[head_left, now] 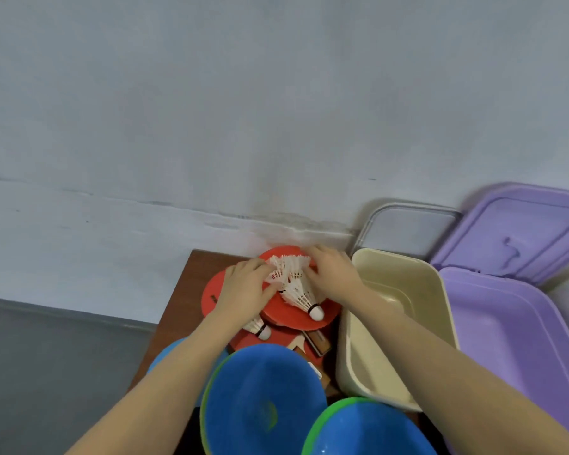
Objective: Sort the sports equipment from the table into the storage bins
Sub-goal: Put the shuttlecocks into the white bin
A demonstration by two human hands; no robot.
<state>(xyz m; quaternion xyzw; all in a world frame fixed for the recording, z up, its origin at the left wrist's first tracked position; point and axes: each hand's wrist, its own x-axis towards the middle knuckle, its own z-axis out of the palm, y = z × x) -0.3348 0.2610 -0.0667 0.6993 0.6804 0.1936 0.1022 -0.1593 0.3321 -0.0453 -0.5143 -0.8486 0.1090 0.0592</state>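
I see my left hand (pixel 243 292) and my right hand (pixel 330 274) cupped around a bunch of white shuttlecocks (pixel 294 279), fingers curled on them from both sides. The bunch lies on a red paddle (pixel 296 311), on top of more red paddles on the brown bench (pixel 178 307). One more shuttlecock (pixel 260 328) lies just under my left wrist. Near me are two blue discs (pixel 263 399). To the right, just beside the bench, sits a cream bin (pixel 404 310), then a purple bin (pixel 513 339) with its lid (pixel 519 229) up.
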